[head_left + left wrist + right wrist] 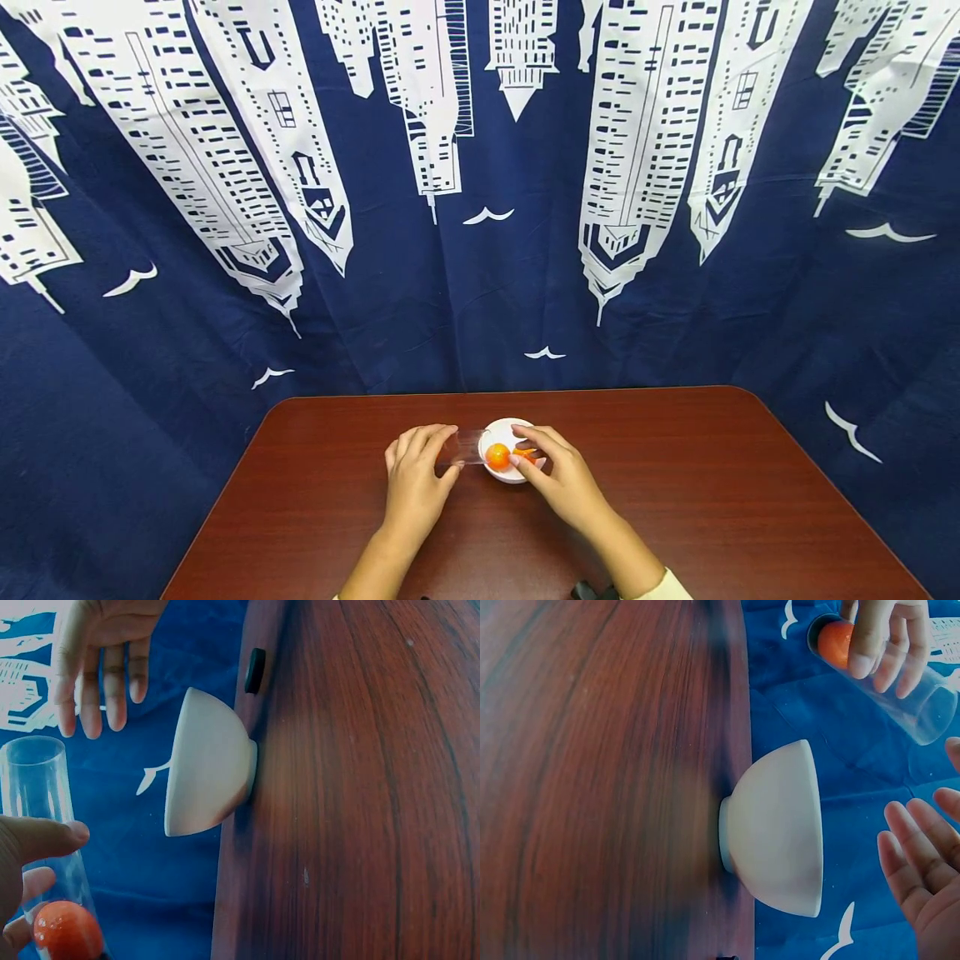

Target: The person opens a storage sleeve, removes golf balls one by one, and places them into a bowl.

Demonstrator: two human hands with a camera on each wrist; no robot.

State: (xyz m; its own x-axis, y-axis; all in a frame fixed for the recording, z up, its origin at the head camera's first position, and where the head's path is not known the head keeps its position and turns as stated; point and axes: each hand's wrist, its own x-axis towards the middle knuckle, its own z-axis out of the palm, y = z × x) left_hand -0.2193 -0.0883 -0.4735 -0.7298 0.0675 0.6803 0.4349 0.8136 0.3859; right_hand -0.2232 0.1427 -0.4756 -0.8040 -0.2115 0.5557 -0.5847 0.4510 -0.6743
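My left hand [420, 471] grips a clear plastic tube [45, 787], tilted over with its open mouth toward the bowl. An orange ball [67, 930] sits inside the tube at its dark closed end [817, 634], beside the left fingers. The white bowl [776, 829] stands upright on the table, and the tube's mouth reaches its rim in the head view. Another orange ball [497, 456] lies in the bowl, with more orange showing behind the right fingers. My right hand [558, 471] hovers over the bowl's right side, its fingers [919, 847] loosely extended and holding nothing.
The brown wooden table [675, 500] has rounded far corners. Behind it hangs a dark blue cloth [510, 292] printed with white buildings and birds. A small black object [256, 671] shows near the table's edge in the left wrist view.
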